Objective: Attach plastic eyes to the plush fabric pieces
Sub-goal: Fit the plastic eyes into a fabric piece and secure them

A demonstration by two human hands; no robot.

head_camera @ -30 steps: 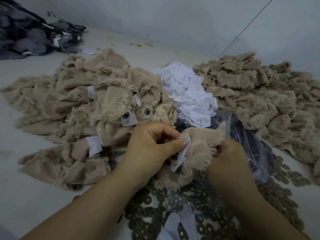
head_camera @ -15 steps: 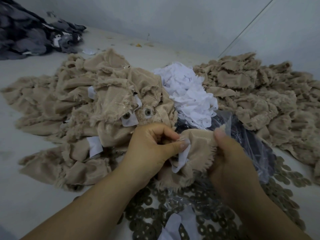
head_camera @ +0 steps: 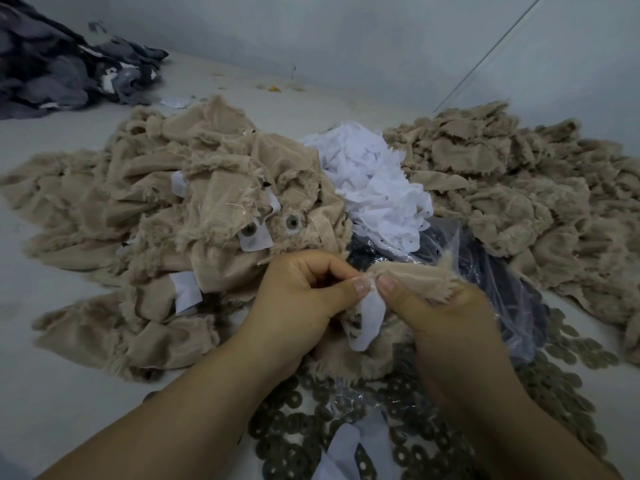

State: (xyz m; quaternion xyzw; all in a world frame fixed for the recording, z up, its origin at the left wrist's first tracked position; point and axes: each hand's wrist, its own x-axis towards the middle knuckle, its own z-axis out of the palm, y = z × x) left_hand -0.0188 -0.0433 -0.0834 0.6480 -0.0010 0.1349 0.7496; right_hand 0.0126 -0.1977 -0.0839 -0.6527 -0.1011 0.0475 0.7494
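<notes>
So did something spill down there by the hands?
Yes. Dark round washers lie scattered loose on the table around a clear plastic bag, as if poured out. Both hands, left and right, pinch a tan fabric piece.

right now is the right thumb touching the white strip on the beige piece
Touching. The head view shows the right hand pinching the white strip against the beige plush piece, thumb tip pressed on the strip's top edge.
</notes>
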